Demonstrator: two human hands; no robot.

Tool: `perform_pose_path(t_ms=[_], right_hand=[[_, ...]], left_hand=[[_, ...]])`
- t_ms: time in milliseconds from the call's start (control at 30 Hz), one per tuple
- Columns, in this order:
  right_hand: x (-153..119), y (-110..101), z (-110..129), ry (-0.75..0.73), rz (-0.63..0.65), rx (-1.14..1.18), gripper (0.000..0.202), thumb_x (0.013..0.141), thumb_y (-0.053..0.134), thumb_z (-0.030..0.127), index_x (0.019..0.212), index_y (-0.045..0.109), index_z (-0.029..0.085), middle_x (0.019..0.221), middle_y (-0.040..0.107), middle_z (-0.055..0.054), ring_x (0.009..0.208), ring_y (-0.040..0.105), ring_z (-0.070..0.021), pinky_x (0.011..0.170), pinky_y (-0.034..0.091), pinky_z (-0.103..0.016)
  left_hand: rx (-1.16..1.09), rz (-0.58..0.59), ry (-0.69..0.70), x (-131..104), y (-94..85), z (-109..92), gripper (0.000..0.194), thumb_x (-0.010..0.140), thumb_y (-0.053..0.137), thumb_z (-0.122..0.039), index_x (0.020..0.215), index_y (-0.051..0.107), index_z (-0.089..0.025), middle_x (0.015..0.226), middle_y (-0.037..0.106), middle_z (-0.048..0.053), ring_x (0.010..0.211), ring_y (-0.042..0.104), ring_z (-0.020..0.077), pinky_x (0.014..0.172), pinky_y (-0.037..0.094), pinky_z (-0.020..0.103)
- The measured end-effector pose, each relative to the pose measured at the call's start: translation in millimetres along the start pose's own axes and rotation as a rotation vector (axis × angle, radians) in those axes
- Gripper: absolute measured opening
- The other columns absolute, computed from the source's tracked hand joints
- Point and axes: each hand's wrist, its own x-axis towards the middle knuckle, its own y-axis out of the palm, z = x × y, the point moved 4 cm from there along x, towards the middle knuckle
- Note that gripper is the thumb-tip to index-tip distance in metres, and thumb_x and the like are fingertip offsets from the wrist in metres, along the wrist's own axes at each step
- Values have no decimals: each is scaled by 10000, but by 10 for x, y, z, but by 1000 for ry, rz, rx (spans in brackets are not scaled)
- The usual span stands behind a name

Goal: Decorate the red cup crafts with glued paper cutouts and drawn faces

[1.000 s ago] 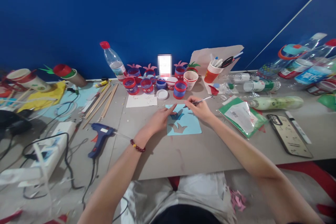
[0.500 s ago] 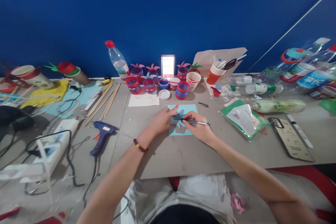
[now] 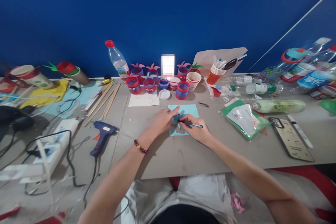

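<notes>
My right hand [image 3: 197,132] is closed around a black-tipped pen [image 3: 194,125], whose tip points down at a light blue sheet of paper [image 3: 193,110]. Flat on the left part of that sheet rests my left hand [image 3: 164,121], its fingers stretched out and pressing down. Between the two hands lies a small darker blue leaf-shaped piece [image 3: 176,117], partly covered by the fingers. The pen tip is close to this piece; whether it touches is too small to tell. Just behind the sheet stand a red and blue ring-shaped cup [image 3: 182,90] and a white lid [image 3: 164,94].
A blue glue gun [image 3: 104,133] and wooden sticks [image 3: 110,103] lie to the left, near a power strip [image 3: 59,140]. On the right are a green packet [image 3: 243,119], a phone [image 3: 290,139], a marker [image 3: 300,131] and several bottles. A red cup of pens [image 3: 215,75] stands behind.
My right hand and the pen have shifted slightly left, toward my left hand. My left hand stays on the paper, almost still.
</notes>
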Motion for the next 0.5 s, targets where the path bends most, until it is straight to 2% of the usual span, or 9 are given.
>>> perform_pose_path(t_ms=[133, 333, 500], right_hand=[[-2, -10, 32, 5, -4, 21, 101, 820, 612, 287, 903, 654, 249, 802, 744, 7, 711, 704, -168, 673, 538, -275], [-8, -24, 71, -13, 0, 35, 106, 827, 597, 303, 903, 653, 255, 794, 737, 2, 707, 701, -181, 676, 535, -295], [7, -27, 43, 45, 5, 33, 88, 800, 606, 273, 873, 649, 248, 771, 732, 0, 675, 685, -177, 618, 522, -279]], left_hand=[[25, 2, -24, -11, 8, 6, 698, 832, 523, -102, 1484, 309, -232, 1113, 662, 89, 1036, 568, 218, 912, 485, 361], [144, 30, -49, -20, 24, 3, 656, 846, 472, -80, 1469, 345, -242, 1017, 612, 84, 925, 580, 204, 829, 497, 321], [202, 67, -40, -15, 41, 5, 594, 858, 473, -98, 1434, 413, -230, 989, 591, 88, 875, 583, 208, 783, 500, 323]])
